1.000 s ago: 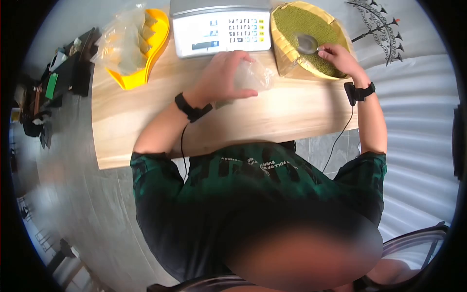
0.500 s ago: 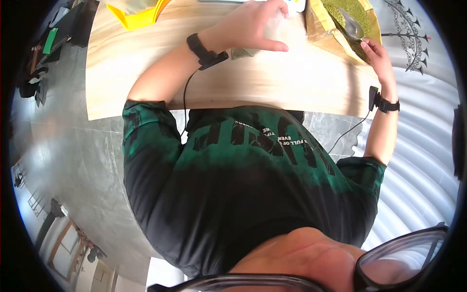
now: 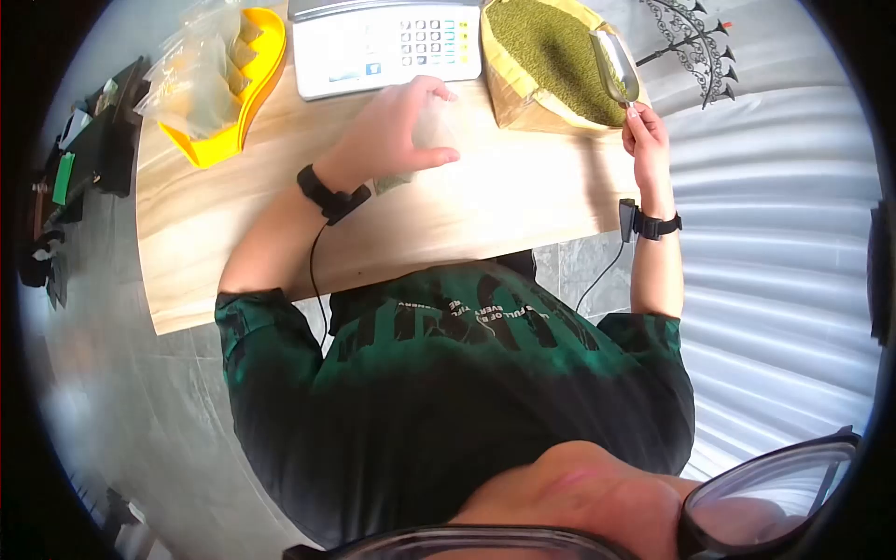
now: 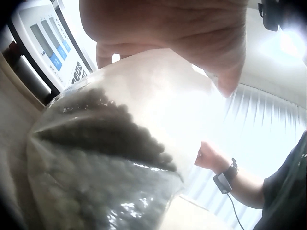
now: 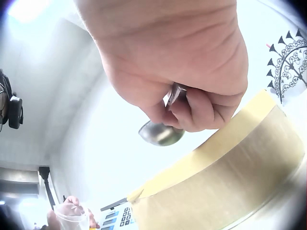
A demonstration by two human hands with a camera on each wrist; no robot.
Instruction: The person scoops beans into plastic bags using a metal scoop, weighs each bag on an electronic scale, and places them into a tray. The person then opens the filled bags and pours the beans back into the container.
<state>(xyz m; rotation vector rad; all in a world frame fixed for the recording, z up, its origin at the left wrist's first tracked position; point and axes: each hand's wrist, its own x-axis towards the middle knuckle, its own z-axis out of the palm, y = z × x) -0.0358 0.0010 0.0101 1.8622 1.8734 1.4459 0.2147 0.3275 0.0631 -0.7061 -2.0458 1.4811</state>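
My left hand (image 3: 378,135) holds a clear plastic bag (image 3: 433,126) near its top, thumb and fingers spread around the mouth. Small round green beans (image 4: 96,129) fill the lower part of this bag in the left wrist view. With curled fingers, my right hand (image 3: 646,145) grips the handle of a metal scoop (image 3: 616,75). Green shows in the scoop's bowl, which is over the right rim of a yellow-lined paper sack (image 3: 511,89). Green beans (image 3: 551,51) heap inside that sack. The right wrist view shows the scoop above the sack's edge.
Behind the left hand stands a white weighing scale (image 3: 387,47) with a keypad. A yellow tray (image 3: 219,149) with clear bags (image 3: 201,89) sits on the left of the wooden table (image 3: 233,215). A black ornamental metal stand (image 3: 686,42) is beyond the sack.
The scoop has come up out of the beans to the sack's right rim, with my right hand drawn back. My left hand keeps the bag near the scale. The head view has shifted.
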